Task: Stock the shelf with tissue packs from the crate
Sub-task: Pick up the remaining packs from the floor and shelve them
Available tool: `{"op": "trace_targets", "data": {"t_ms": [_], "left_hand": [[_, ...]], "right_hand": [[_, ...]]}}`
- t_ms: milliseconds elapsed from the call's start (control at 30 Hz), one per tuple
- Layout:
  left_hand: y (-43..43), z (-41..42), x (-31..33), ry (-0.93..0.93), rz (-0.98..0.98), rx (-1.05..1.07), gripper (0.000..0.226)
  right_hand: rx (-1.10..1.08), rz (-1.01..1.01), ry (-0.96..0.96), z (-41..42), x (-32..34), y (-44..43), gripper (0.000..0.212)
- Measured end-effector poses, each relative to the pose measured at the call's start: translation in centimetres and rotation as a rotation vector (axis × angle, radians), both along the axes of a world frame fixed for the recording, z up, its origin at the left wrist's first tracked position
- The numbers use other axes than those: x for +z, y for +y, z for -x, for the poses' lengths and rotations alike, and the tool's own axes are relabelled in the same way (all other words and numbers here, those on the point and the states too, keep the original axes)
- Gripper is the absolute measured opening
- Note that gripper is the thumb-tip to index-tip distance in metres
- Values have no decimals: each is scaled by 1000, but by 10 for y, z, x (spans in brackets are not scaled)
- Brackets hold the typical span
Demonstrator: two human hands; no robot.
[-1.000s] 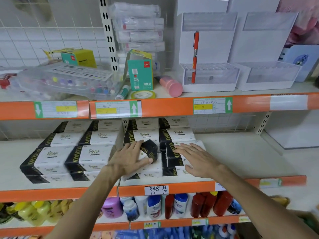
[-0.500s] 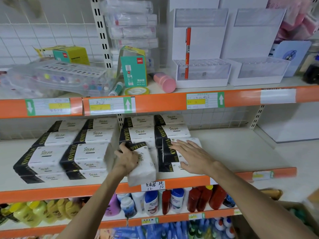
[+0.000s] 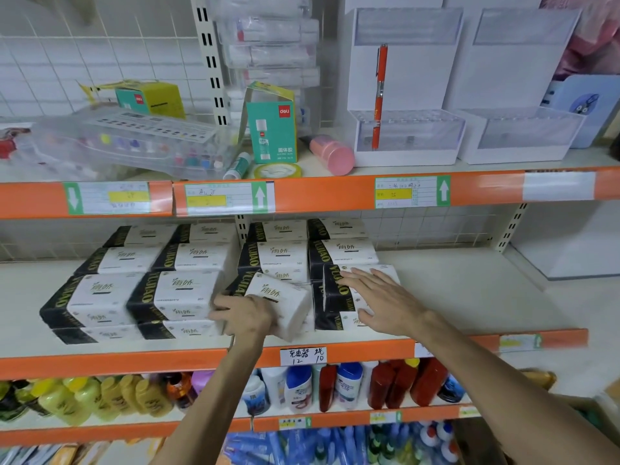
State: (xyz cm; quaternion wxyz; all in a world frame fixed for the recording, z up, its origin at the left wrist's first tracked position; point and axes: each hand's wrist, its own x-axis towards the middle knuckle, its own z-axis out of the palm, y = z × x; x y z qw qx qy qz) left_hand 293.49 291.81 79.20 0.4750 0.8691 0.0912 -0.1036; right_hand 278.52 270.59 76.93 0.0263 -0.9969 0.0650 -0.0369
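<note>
Since there's only the head view, I read everything from it. Left hand (image 3: 246, 315), frame centre: fingers curled round the near end of a tissue pack (image 3: 278, 298). The pack sits skewed and tilted at the front of the shelf (image 3: 469, 297), between the left stacks (image 3: 174, 297) and the right stack (image 3: 335, 286). Right hand (image 3: 379, 302), just right of centre: fingers straight, palm flat on top of the right stack, gripping nothing.

My read: I'm seating this pack into the centre column. To do it well, I square it to its neighbours first, then push straight back, holding the right stack down so it doesn't creep. Risk: the soft wrap may snag on the adjacent pack.
</note>
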Motion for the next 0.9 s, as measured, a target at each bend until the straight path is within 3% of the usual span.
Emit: {"op": "trace_targets", "data": {"t_ms": [200,300,367,467,600,733,900], "left_hand": [[31,1,-13,-515,-648,-478,38],[43,3,-11,-725,-693,-732,38],[50,-5,-10,-748,-728,-945,53],[57,-21,4,-596,-901,-1114,82],[50,-30,-3,-724,-932,-1032,82],[38,-36,-12,-905,-854,-878,63],[34,-48,-9,-923,-832,-912,61]], "right_hand": [[-5,-2,-18,-1,-3,0,71],[-10,-11,-17,-1,-4,-1,71],[-9,-15,-22,-1,-5,-2,71],[-29,-52,-58,-1,-5,0,72],[-4,-32,-65,-1,-7,2,68],[35,-29,-56,-6,-9,9,66],[7,-56,-59,-16,-5,10,65]]}}
